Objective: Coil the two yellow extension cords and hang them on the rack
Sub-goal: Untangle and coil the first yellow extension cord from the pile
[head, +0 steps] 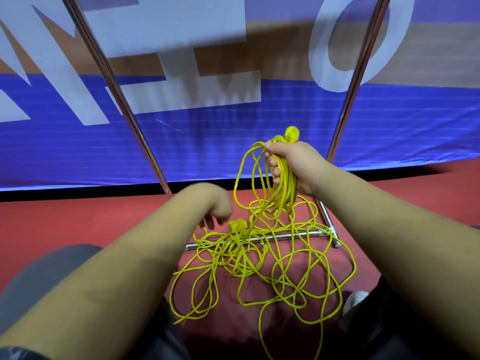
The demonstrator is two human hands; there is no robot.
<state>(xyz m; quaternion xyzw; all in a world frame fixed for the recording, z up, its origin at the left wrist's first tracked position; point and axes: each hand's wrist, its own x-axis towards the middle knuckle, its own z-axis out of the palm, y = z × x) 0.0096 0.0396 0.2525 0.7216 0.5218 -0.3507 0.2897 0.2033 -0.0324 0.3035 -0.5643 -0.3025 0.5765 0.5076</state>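
Observation:
My right hand [293, 165] grips a bundle of yellow cord loops [262, 188], raised above the floor, with a yellow plug end [292, 133] sticking up past my thumb. The rest of the yellow cord [259, 268] lies in a loose tangle on the red floor, draped over the rack's bottom bar [306, 234]. A yellow socket block [237, 225] lies in the tangle. My left hand [217, 209] hangs low just left of that block, blurred, fingers pointing down toward the cord and holding nothing that I can see.
Two chrome rack uprights rise at the left [114, 89] and the right [355, 81]. Behind them hangs a blue banner [233, 131] with large white letters. My knees sit at the bottom left [46, 276] and the bottom right, with a white shoe [354, 301] beside the cord.

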